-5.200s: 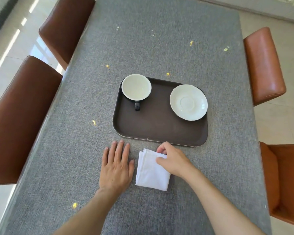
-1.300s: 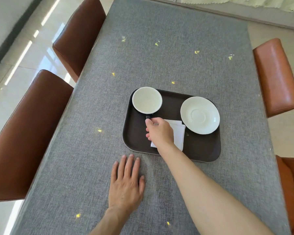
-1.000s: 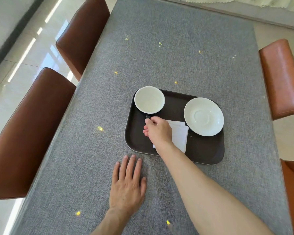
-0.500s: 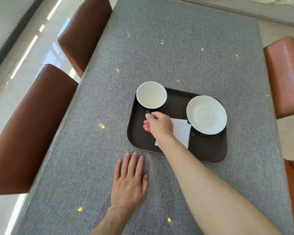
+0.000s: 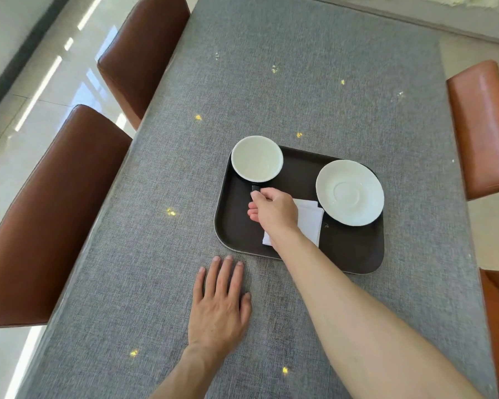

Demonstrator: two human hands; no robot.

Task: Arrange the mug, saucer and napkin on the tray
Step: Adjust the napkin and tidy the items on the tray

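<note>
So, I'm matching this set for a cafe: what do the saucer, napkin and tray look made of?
Saucer: glazed white ceramic, judging by its soft sheen and moulded centre ring. Napkin: matte white cloth or thick paper, folded; can't tell which. Tray: dark brown, matte, probably plastic, with rounded corners.

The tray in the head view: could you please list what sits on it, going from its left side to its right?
Mug → right hand at the mug's handle → napkin → saucer, all on the tray.
</note>
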